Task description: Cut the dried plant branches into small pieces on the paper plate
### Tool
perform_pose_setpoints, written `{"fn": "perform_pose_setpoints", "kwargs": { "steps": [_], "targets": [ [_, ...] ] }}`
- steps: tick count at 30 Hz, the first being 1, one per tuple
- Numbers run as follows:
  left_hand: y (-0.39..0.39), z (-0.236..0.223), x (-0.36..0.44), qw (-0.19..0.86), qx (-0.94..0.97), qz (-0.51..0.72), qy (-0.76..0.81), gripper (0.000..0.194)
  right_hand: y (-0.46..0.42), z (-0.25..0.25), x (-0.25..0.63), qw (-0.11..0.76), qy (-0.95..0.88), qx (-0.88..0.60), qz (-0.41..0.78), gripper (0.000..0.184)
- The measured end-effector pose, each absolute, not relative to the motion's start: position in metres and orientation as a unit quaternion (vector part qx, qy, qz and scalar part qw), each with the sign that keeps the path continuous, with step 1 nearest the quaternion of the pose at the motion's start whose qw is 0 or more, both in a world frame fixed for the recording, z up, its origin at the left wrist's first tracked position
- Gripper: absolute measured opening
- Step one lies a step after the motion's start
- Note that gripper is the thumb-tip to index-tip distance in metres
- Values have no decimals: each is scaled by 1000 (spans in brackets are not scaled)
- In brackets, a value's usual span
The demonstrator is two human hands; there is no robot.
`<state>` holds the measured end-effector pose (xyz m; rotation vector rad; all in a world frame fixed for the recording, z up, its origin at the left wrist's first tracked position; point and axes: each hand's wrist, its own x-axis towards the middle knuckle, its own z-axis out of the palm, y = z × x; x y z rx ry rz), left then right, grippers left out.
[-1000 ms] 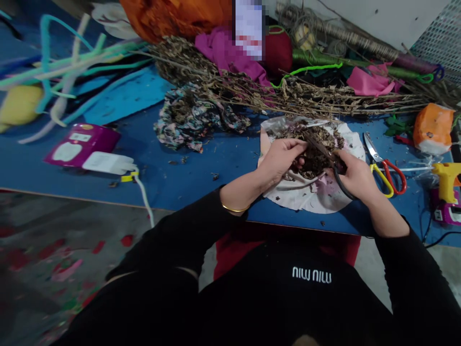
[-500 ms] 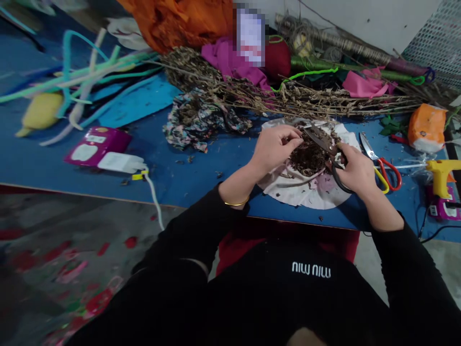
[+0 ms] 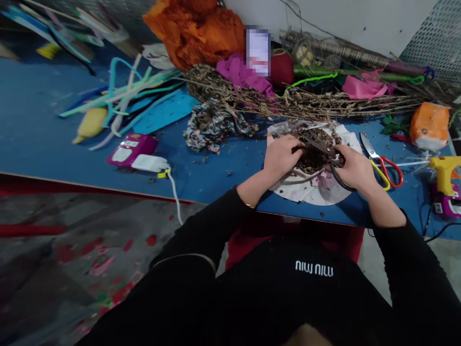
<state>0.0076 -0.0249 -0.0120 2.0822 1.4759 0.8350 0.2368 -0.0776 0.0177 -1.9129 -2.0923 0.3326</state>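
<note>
My right hand [image 3: 355, 169] grips a pair of dark scissors [image 3: 320, 145], whose blades point left over a heap of brown dried plant bits [image 3: 312, 162]. The heap lies on a round white cloth [image 3: 306, 193] spread at the table's front edge. At the heap's left side, my left hand [image 3: 282, 156] has its thumb and fingers pinched together on some of the dried plant material, close to the scissor tips. Exactly what sits between those fingertips is partly hidden. Right of the cloth rests a second pair of scissors [image 3: 387, 173] with red and yellow handles.
Long dried stems [image 3: 306, 103] stretch across the back of the blue table [image 3: 212, 182]. Further left are a patterned cloth bundle [image 3: 212, 127], a purple box [image 3: 133, 149] with a white cable, and pale foam-like strips [image 3: 122, 103]. A yellow glue gun [image 3: 444, 173] and an orange packet [image 3: 429, 126] stand right.
The view has swung slightly left, so the table things appear further right. My left hand stays at the heap, and my right hand still holds the scissors over it.
</note>
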Motion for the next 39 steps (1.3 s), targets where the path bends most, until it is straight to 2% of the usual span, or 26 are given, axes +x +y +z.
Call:
{"fn": "perform_pose_setpoints", "kwargs": {
  "steps": [3,6,9,12,19,24,27,29,34,39],
  "targets": [
    [-22,-14,9,278,708,353,545,14,-77,18,238,156,-722,-662,128,59],
    [-25,-7,8,419,597,395,558,11,-76,18,240,175,-726,-650,140,62],
    [-30,3,9,535,483,395,569,11,-77,17,242,173,-732,-641,153,62],
    [-31,7,12,588,430,379,571,11,-78,15,241,162,-742,-630,161,62],
    [-34,0,20,583,471,354,559,8,-81,12,232,130,-765,-611,155,60],
    [-37,4,18,574,501,351,544,6,-80,14,233,92,-774,-605,160,38],
    [-37,8,15,573,504,341,549,14,-79,15,235,96,-776,-597,177,35],
    [-37,9,15,573,499,339,555,19,-78,14,236,102,-771,-604,175,37],
    [-35,7,14,607,427,374,556,9,-79,10,235,122,-765,-619,126,61],
    [-33,7,15,609,402,413,545,7,-78,8,235,125,-782,-594,142,74]
  ]
}}
